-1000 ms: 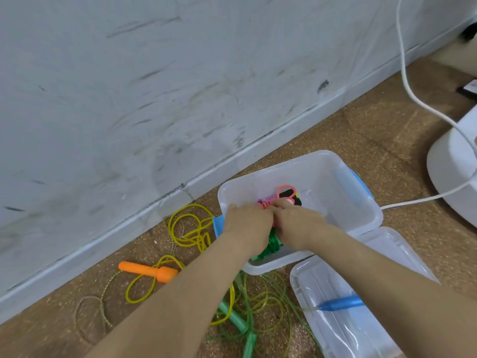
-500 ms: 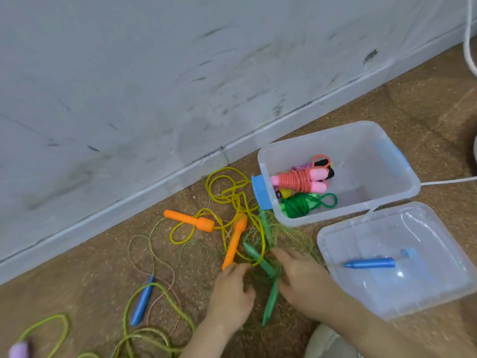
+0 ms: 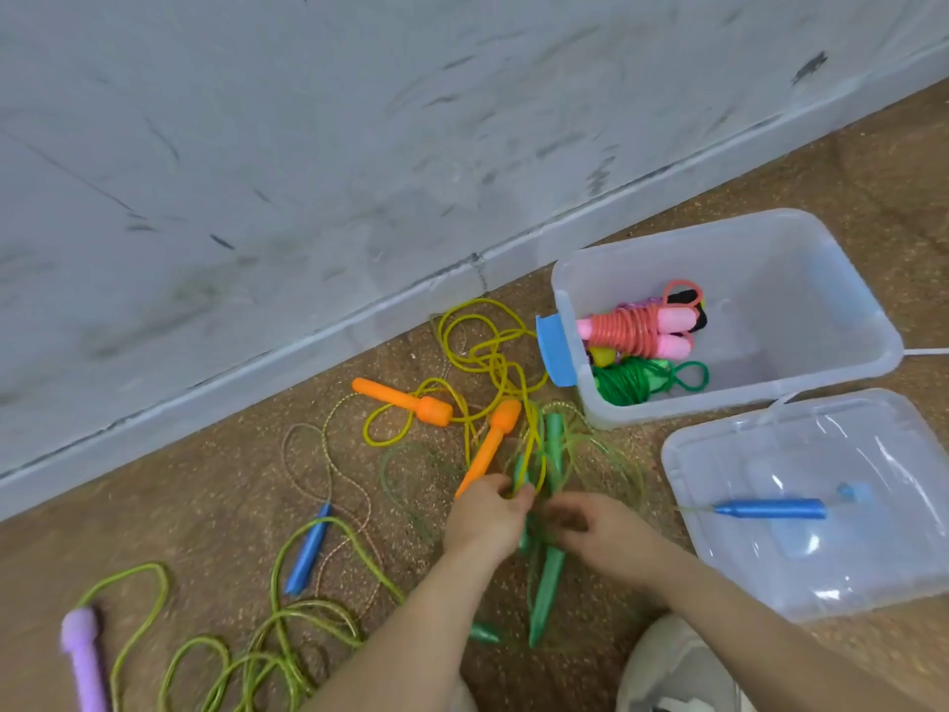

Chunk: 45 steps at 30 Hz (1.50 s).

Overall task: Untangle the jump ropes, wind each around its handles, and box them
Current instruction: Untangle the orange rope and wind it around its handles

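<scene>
Head camera, looking down at a brown speckled floor (image 3: 205, 531) along a scuffed grey wall (image 3: 308, 146). Both hands meet at lower centre of the frame, over a tangle of jump ropes. The left hand (image 3: 485, 521) has its fingertips curled in and pinches a loop of the yellow rope (image 3: 482, 341), whose coils run up toward the wall. The lower tip of one orange handle (image 3: 488, 449) touches that hand, and the other orange handle (image 3: 405, 400) lies up and to the left. The right hand (image 3: 606, 537) is blurred, its fingers bent toward the left hand above the green handles (image 3: 544, 593) – I cannot tell whether it holds anything. A thin green rope (image 3: 606, 454) loops around both hands.

At right of the frame stands the clear box (image 3: 801, 259), with a blue latch on its left end. Inside, against that end, lie a pink wound rope (image 3: 637, 328) and just below it a green wound rope (image 3: 637, 385). The clear lid (image 3: 873, 583) lies on the floor just below the box, and a blue handle (image 3: 770, 508) rests on it.

Left of the hands a second blue handle (image 3: 309, 549) lies on the floor – with a speckled cord looping above it. At lower left are a lime rope (image 3: 287, 624) and a purple handle (image 3: 82, 660). A white shoe (image 3: 678, 665) shows at the bottom edge.
</scene>
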Each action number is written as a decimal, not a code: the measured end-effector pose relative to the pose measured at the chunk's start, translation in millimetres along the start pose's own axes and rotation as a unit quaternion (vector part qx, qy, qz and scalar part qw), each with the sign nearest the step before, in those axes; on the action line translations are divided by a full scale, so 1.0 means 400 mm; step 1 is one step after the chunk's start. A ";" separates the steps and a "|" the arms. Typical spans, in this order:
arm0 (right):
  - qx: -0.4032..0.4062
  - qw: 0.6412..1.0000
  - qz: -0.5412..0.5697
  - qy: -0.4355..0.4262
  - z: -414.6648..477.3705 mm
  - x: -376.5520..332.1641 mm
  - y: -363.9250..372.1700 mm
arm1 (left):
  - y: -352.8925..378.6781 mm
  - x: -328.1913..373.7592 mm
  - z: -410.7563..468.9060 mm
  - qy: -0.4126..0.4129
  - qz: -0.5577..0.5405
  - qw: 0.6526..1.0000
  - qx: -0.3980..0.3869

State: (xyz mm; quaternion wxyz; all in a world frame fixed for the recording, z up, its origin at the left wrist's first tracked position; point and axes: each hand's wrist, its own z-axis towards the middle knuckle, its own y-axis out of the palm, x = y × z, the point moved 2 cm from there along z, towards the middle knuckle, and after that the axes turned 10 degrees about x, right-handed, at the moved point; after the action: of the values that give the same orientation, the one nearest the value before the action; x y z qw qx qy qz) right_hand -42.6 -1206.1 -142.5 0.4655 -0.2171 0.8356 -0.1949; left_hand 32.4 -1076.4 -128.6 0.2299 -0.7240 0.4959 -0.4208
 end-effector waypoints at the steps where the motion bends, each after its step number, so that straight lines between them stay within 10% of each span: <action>1: -0.007 0.997 -0.082 -0.008 -0.002 0.006 -0.008 | -0.016 -0.013 0.003 0.048 0.079 0.995 -0.041; 4: 0.003 0.968 -0.252 -0.012 -0.013 0.014 -0.034 | -0.075 -0.062 0.020 0.128 0.171 0.965 -0.151; 8: 0.108 0.956 -0.273 -0.012 -0.029 -0.022 -0.046 | -0.099 -0.077 0.087 0.137 0.019 0.987 0.080; 12: 0.199 0.959 -0.197 -0.052 -0.039 -0.076 -0.051 | -0.010 -0.043 0.103 0.117 0.114 0.985 0.053; 26: 0.118 0.944 0.064 -0.302 -0.112 -0.589 -0.256 | -0.633 0.041 -0.279 0.222 -0.158 0.957 0.098; 38: -0.145 0.933 0.104 -0.313 -0.480 -1.124 -0.294 | -1.070 -0.189 -0.810 0.194 -0.226 0.916 0.267; 42: 0.049 0.946 0.267 -0.177 -0.429 -1.162 -0.270 | -1.141 -0.314 -0.860 0.171 -0.325 0.860 0.355; 45: 0.266 0.957 -0.013 -0.113 -0.372 -1.142 -0.239 | -1.172 -0.375 -0.880 0.204 -0.408 0.804 0.381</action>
State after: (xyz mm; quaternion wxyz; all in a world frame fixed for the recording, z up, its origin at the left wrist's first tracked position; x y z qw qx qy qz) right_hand 62.1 -1018.3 297.7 0.5954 -0.1174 0.6923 -0.3904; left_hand -39.7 -721.3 356.2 0.1878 -0.6113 -0.0096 -0.7688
